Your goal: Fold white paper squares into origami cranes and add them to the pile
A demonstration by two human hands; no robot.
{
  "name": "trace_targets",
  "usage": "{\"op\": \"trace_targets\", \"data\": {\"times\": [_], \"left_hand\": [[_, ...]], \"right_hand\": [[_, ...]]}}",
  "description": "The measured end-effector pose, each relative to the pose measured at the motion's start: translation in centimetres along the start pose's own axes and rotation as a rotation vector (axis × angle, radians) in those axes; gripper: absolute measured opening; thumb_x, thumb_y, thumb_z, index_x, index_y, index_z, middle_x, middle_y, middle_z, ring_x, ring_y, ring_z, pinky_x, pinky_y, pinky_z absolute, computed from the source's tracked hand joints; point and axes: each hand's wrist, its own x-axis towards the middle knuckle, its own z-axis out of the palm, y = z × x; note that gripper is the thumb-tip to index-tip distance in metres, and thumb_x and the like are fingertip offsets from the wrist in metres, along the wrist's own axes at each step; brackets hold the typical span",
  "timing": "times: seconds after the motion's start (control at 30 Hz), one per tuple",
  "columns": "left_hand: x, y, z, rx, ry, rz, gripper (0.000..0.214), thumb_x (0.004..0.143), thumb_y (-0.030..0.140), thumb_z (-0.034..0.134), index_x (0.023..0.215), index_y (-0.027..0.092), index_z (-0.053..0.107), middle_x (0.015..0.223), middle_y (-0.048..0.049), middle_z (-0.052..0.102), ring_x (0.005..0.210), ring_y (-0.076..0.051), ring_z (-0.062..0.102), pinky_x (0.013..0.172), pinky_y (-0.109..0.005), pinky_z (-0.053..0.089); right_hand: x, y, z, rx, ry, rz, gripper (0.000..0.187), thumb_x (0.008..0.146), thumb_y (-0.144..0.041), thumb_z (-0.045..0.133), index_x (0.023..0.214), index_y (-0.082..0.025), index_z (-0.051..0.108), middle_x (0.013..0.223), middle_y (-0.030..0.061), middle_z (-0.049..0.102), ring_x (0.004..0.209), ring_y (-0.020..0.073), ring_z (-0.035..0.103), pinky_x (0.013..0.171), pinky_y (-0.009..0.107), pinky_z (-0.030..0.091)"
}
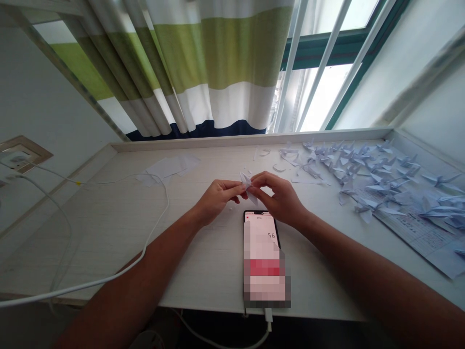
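Near six o'clock lies your smartphone (259,252). Beyond it, at the dial's centre, your left hand (218,199) and right hand (279,195) both pinch what looks like a paper crane (246,180); light pressure should spare its thin points. Other cranes (381,187) crowd three o'clock; flat paper sheets (170,167) lie just past nine.

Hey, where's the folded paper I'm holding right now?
In the head view, the folded paper is just right of centre, pinched by the left hand and right hand, just beyond the phone.
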Motion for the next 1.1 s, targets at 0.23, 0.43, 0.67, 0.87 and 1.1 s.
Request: {"op": "trace_targets", "data": {"times": [0.23, 0.43, 0.67, 0.87, 1.1], "left_hand": [[-0.1, 0.5, 0.0, 0.102, -0.029, 0.063, 0.026, 0.089, 0.040, 0.068, 0.086, 0.018, 0.081, 0.081, -0.0070, 0.072, 0.079, -0.018, 0.062, 0.072, -0.031, 0.048], [-0.3, 0.4, 0.5, 0.203, -0.002, 0.123, 0.030, 0.088, 0.047, 0.070, 0.084, 0.018, 0.078, 0.079, -0.0058, 0.070, 0.074, -0.017, 0.060, 0.068, -0.029, 0.048], [-0.2, 0.6, 0.6, 0.148, 0.018, 0.164, 0.043, 0.095, 0.054, 0.059, 0.080, 0.017, 0.072, 0.075, -0.0057, 0.066, 0.072, -0.018, 0.060, 0.067, -0.030, 0.049], [-0.6, 1.0, 0.8, 0.319, 0.035, 0.218, 0.043, 0.097, 0.053, 0.055, 0.073, 0.019, 0.064, 0.070, -0.0037, 0.062, 0.067, -0.017, 0.056, 0.067, -0.030, 0.046], [-0.9, 1.2, 1.3, 0.441, 0.095, 0.260, 0.040, 0.100, 0.045, 0.049, 0.070, 0.020, 0.059, 0.069, -0.0030, 0.061, 0.066, -0.017, 0.055, 0.065, -0.029, 0.042]], "right_hand": [[0.1, -0.3, 1.0, 0.281, 0.104, 0.224, 0.032, 0.084, -0.051, 0.077, 0.085, -0.021, 0.067, 0.085, 0.0051, 0.073, 0.081, 0.0207, 0.070, 0.082, 0.042, 0.059], [0.4, -0.4, 0.5, 0.397, 0.112, 0.272, 0.036, 0.077, -0.053, 0.083, 0.077, -0.020, 0.068, 0.077, 0.0029, 0.071, 0.074, 0.0181, 0.067, 0.079, 0.042, 0.060], [0.2, -0.6, 0.5, 0.353, 0.137, 0.114, 0.019, 0.082, -0.043, 0.082, 0.089, -0.027, 0.076, 0.095, 0.0030, 0.071, 0.093, 0.0208, 0.069, 0.090, 0.045, 0.059], [0.1, -0.6, 0.8, 0.339, 0.093, 0.091, 0.017, 0.083, -0.044, 0.081, 0.087, -0.028, 0.080, 0.098, 0.0047, 0.074, 0.093, 0.0225, 0.071, 0.090, 0.045, 0.058], [0.1, -1.0, 1.0, 0.357, 0.138, 0.193, 0.028, 0.083, -0.050, 0.079, 0.084, -0.022, 0.078, 0.086, 0.0052, 0.074, 0.083, 0.0214, 0.070, 0.080, 0.042, 0.060]]}}
